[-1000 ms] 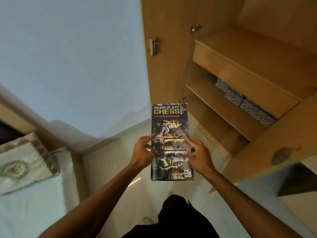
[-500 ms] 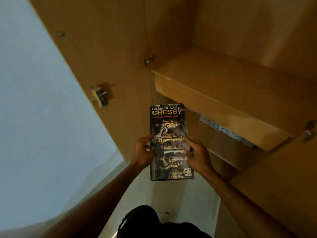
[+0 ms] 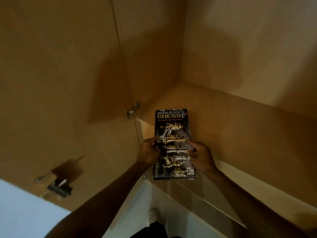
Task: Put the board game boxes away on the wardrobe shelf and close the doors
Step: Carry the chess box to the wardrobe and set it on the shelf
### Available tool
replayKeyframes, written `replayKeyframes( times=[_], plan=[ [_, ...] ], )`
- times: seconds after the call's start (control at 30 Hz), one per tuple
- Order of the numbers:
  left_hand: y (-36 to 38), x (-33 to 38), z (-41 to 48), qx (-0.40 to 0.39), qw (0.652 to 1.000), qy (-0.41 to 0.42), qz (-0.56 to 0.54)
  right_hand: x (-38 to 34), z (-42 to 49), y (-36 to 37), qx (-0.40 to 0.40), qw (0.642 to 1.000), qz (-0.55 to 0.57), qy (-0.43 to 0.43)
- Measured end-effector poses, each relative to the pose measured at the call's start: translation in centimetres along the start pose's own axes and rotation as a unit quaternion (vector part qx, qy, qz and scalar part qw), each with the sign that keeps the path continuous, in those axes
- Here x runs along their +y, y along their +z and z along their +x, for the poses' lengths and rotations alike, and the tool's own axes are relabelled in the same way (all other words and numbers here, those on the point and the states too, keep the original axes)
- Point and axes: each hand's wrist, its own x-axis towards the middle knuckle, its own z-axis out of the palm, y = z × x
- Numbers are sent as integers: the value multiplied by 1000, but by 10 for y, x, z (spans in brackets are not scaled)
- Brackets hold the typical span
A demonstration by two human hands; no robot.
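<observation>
The left hand (image 3: 148,152), at nine o'clock of the chess box (image 3: 173,131), and the right hand (image 3: 202,155), at three, grip its long sides, its far end above the wardrobe shelf (image 3: 240,126), near the open door (image 3: 60,83).

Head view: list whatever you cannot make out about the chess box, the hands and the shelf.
All in the head view.
Underside of the chess box: hidden by the box itself, so whether it touches the shelf is unclear.
Fingers of the left hand and right hand: mostly hidden beneath the box.
The metal fitting on the door: motion-blurred.
Shelf's right end: cut off by the frame edge.
</observation>
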Motion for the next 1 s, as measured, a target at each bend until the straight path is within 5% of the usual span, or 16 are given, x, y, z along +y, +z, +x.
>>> replayKeyframes(
  times=[0.1, 0.23, 0.33, 0.4, 0.67, 1.0],
  plan=[
    [0, -6, 76, -37, 998, -5, 58, 3, 61, 4, -18, 1000, 14, 2],
    [-6, -13, 141, -201, 975, 56, 71, 11, 112, 12, -8, 1000, -9, 25],
    [-13, -22, 182, -269, 923, 67, 266, 20, 140, 17, -16, 999, -30, 19],
    [-18, -21, 199, -257, 882, 86, 387, 20, 155, 16, -29, 999, -34, 6],
    [-32, -34, 219, -41, 904, 93, 415, 5, 193, 24, -132, 987, -1, -89],
    [-22, -26, 220, -56, 883, 10, 467, 7, 222, 42, -239, 967, -40, -79]
  ],
)
